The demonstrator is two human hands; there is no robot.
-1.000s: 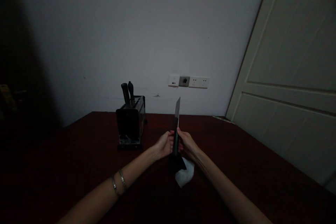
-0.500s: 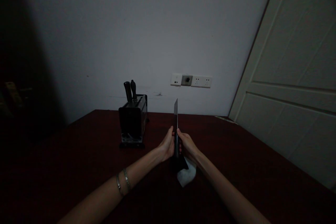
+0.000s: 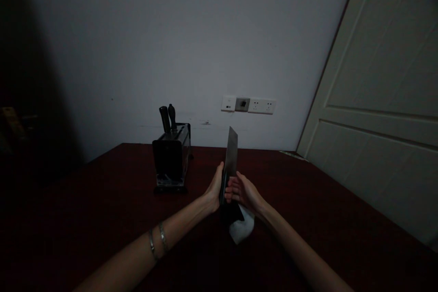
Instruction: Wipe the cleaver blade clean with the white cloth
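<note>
A broad cleaver blade (image 3: pixel 232 153) stands upright, edge-on to me, above a dark red table (image 3: pixel 102 200). My left hand (image 3: pixel 215 189) grips the cleaver from its left side, fingers pressed against the steel. My right hand (image 3: pixel 241 190) lies against the lower right face of the blade with its fingers stretched out flat. A dark shape hangs beneath the hands, and a white cloth (image 3: pixel 243 229) sits on the table right below it. Two thin bracelets circle my left wrist.
A dark knife block (image 3: pixel 171 159) with two black handles sticking up stands to the left, near the wall. A row of wall sockets (image 3: pixel 248 105) is behind the cleaver. A pale door (image 3: pixel 383 100) fills the right side. The left of the room is in deep shadow.
The blade has turned slightly, showing more of its right face. My right hand went from pinching the blade to lying flat against it with fingers spread.
</note>
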